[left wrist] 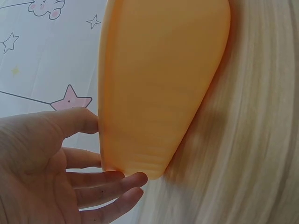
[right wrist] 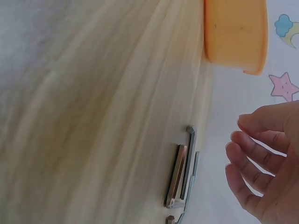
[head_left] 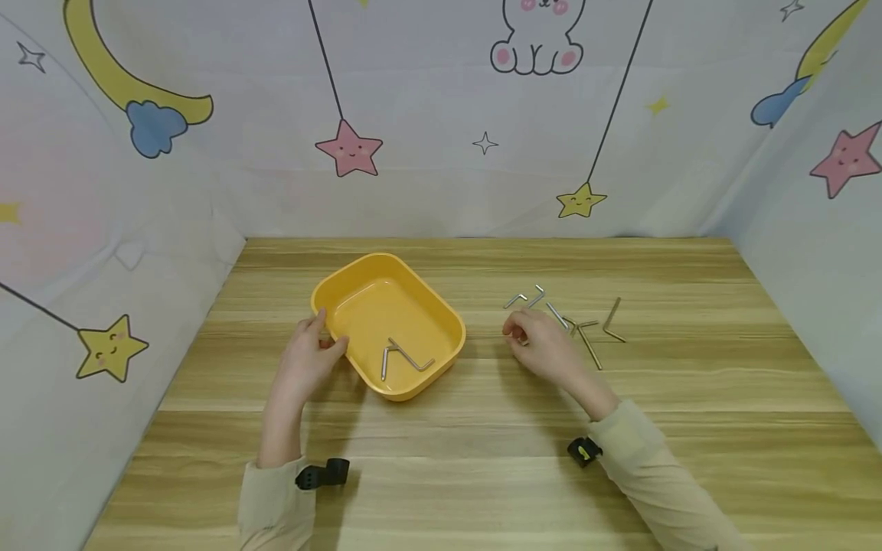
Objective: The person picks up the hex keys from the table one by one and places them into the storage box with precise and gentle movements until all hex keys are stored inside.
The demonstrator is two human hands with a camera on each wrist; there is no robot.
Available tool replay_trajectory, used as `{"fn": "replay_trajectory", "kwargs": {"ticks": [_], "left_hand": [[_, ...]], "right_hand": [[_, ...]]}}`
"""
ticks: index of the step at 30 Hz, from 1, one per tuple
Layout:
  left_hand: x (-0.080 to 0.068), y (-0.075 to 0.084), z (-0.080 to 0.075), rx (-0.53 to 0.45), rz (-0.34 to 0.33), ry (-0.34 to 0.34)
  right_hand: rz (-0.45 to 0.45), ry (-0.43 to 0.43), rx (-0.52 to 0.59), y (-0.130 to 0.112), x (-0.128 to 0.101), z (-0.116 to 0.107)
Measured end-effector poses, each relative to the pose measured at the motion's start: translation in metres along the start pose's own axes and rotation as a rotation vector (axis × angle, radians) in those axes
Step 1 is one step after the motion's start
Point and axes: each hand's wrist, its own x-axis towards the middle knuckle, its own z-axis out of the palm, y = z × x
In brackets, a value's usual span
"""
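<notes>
A yellow plastic tray (head_left: 382, 306) sits left of the middle of the table. Inside it lie L-shaped hex keys (head_left: 409, 357), near its front right corner. My left hand (head_left: 313, 356) rests on the tray's left side; in the left wrist view, thumb and index fingertips meet the rim while the other fingers (left wrist: 107, 190) lie beside the outer wall. To the right, several more hex keys (head_left: 590, 348) are scattered, some silver and some brassy. My right hand (head_left: 544, 348) hovers beside them, fingers loosely bent, nothing visible between thumb and fingertips (right wrist: 232, 148).
The wooden table (head_left: 455, 474) reaches back to a white cloth (head_left: 441, 191) printed with stars and moons, which also hangs at both sides. Each wrist carries a small black camera (head_left: 324, 474).
</notes>
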Motion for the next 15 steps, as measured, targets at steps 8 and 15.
{"fn": "replay_trajectory", "kwargs": {"ticks": [8, 15], "left_hand": [[0.0, -0.001, 0.0, 0.016, 0.002, 0.007], [0.001, -0.002, 0.0, 0.018, 0.003, 0.008]], "right_hand": [[-0.002, -0.013, -0.017, 0.012, -0.003, 0.0], [-0.017, -0.038, -0.052, 0.023, -0.005, 0.0]]}}
